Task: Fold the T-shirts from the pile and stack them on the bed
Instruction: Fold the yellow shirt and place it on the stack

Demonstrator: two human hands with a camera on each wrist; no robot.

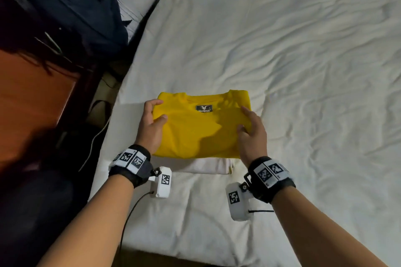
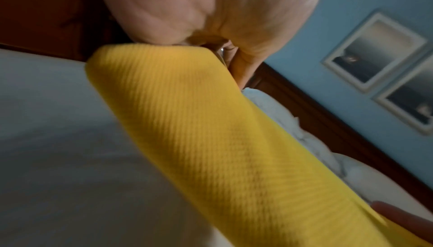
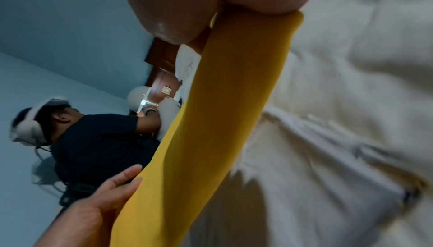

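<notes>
One folded yellow T-shirt (image 1: pixel 201 128) on bed (image 1: pixel 303 50), atop one folded white T-shirt (image 1: pixel 210 166). Left hand (image 1: pixel 149 128), right hand (image 1: pixel 252 134) pinch yellow shirt's side edges. Second person (image 3: pixel 93 140) beyond yellow shirt.

We see dim, flat indoor light, soft shadows on the bed (image 1: pixel 282 50), and blurred, edge-warped wrist views.

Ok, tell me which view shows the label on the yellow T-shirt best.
The head view: the dark label sits in plain sight below the collar of the folded yellow T-shirt, between both hands. The left wrist and right wrist views show only the shirt's folded edge, no label.
</notes>
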